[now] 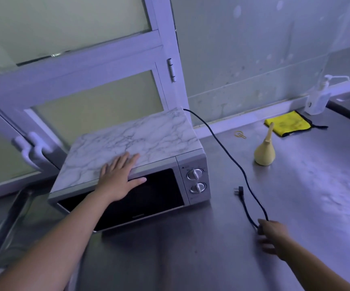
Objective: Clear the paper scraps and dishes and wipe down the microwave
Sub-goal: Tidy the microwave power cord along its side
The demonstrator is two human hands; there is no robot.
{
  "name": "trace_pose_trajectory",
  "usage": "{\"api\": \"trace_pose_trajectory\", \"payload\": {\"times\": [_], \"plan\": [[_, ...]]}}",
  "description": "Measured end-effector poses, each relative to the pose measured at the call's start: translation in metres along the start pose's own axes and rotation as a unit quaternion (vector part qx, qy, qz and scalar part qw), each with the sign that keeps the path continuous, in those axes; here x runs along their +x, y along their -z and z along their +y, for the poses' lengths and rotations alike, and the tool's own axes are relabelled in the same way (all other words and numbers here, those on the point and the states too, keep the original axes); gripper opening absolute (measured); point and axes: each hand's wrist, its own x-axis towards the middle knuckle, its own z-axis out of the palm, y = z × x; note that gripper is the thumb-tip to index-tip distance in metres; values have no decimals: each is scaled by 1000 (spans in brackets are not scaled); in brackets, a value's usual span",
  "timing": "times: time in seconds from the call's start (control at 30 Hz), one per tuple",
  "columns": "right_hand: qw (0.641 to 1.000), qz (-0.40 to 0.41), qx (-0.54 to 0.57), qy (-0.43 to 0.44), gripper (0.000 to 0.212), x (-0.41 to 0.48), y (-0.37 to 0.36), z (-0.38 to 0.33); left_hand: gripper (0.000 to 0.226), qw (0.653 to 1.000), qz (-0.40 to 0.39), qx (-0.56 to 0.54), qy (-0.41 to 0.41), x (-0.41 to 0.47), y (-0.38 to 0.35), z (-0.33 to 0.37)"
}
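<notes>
On the counter's [191, 259] left end, a microwave [140, 135] sits under one flat hand, its cord [228, 152] in the other.
The microwave stands at the back left corner, door closed. The left hand [117, 181] lies flat on the front edge of its marbled top, fingers spread. The black cord runs from its rear toward the front edge, where the right hand [275, 234] curls its fingers round it, with the plug [240, 189] lying near. Farther right stands a yellow bulb [264, 153], and a yellow cloth [287, 125] lies by the back edge.

text: none legible | microwave [161, 185] door mark: too blurred
</notes>
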Motion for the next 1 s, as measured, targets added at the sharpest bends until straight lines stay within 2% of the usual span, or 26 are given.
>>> {"api": "trace_pose_trajectory", "payload": {"times": [0.1, 0.23, 0.33, 0.4, 0.47, 0.6, 0.73, 0.8, 1.0], "plan": [[1000, -24, -6, 5, 20, -27, 2, 7, 87, 999, -17, -13, 32, 1, 2, 4], [999, -43, -8, 0, 23, -64, 8, 28, 84, 997, 8, -34, 75, -20, -8, 22], [999, -31, 9, 0, 27, -81, 17, 52, 90, 997, 51, -53, 35, -58, -34, 37], [1000, -26, 2, -8, 30, -91, 25, 72, 85, 987, 101, -125, -4, -91, -57, 48], [1000, -17, 2, -23, 31, -104, 32, 95, 79, 977, 111, -182, -19, -126, -87, 64], [998, 36, 28, -50, 21, -134, 43, 144, 69, 945, -32, -324, 19, -186, -147, 111], [994, 79, 52, -59, 14, -151, 53, 168, 47, 889, -128, -438, -27, -216, -176, 149], [993, 86, 62, -45, 12, -151, 60, 161, 42, 876, -144, -458, -31, -219, -175, 163], [992, 76, 100, 18, 13, -112, 72, 115, 36, 867, -155, -472, -46, -193, -164, 186]]}}
